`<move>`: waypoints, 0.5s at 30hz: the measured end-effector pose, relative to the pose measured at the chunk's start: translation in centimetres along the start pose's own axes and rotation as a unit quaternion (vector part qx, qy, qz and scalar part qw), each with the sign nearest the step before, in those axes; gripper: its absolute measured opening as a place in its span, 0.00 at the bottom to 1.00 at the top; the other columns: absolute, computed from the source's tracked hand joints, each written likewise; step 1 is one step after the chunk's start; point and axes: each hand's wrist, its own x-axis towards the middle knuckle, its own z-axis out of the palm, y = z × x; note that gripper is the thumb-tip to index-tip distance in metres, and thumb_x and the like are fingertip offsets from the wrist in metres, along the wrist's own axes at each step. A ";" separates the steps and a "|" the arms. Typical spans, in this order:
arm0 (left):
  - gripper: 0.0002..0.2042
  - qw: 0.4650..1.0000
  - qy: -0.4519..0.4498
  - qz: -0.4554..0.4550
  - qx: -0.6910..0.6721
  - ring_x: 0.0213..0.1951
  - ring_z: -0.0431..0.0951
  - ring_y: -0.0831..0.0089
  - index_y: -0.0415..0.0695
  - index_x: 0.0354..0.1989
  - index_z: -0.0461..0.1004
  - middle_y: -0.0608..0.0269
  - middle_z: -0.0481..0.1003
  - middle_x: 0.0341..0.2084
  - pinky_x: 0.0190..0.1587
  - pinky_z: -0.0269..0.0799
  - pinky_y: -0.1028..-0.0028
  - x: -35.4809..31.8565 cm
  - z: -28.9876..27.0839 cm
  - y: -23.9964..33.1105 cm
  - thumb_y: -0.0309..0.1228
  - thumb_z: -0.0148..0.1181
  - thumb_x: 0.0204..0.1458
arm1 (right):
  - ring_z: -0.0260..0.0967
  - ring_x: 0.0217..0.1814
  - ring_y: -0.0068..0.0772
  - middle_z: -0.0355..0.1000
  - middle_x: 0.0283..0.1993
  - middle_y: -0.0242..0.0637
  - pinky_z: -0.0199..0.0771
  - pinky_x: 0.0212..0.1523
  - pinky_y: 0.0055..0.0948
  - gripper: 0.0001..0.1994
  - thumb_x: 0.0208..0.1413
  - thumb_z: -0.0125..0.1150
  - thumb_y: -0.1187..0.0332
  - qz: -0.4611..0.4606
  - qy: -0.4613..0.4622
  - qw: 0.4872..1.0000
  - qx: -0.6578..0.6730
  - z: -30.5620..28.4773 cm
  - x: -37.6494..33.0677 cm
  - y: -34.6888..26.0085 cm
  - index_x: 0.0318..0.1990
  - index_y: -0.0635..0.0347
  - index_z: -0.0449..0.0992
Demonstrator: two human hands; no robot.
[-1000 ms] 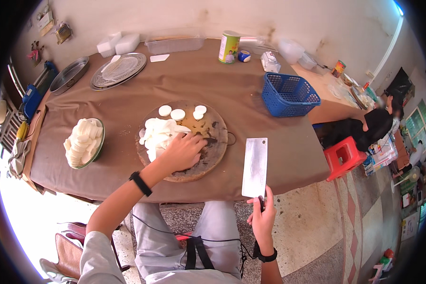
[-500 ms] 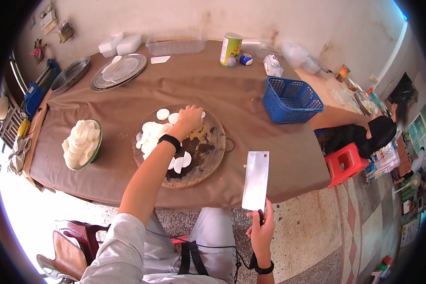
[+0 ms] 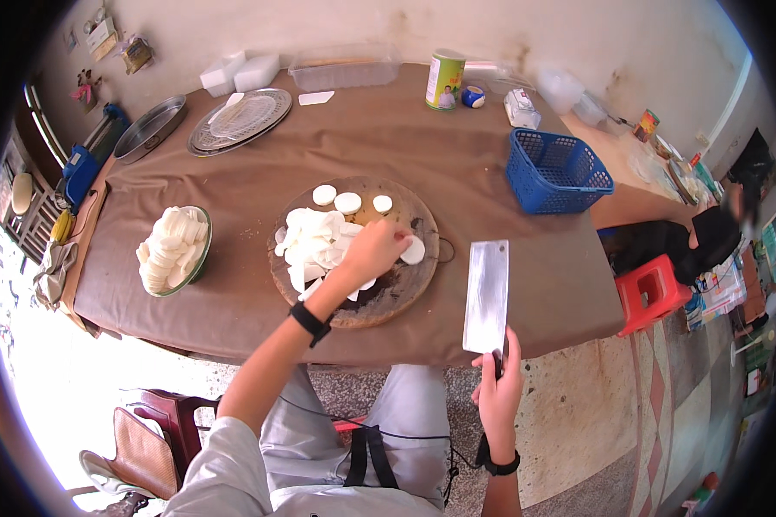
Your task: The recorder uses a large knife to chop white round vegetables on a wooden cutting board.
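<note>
On the round wooden chopping board lies a heap of white vegetable slices. Three round pieces sit near the board's far edge, one of them a white round. My left hand is over the board's right half, its fingers closed at the edge of a round white slice. A cleaver with a broad rectangular blade is upright in my right hand, which grips its dark handle right of the board, by the table's front edge.
Left of the board stands a green-rimmed bowl piled with white slices. A blue plastic basket is at the right. Along the back are round metal trays, a clear plastic container and a green can. A red stool stands beyond the table.
My left hand has moved nearer and to the right across the board, and a round slice now shows at its fingers. The cleaver stays in my right hand. The view has shifted slightly.
</note>
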 end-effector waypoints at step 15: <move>0.16 0.938 0.098 0.158 0.293 0.53 0.77 0.63 0.46 0.51 0.81 0.67 0.81 0.51 0.53 0.73 0.61 -6.3 2.2 -3.4 0.33 0.70 0.53 | 0.80 0.38 0.64 0.80 0.36 0.56 0.77 0.38 0.56 0.29 0.74 0.53 0.69 -0.206 -0.091 0.927 -0.299 7.4 5.0 -5.1 0.79 0.52 0.57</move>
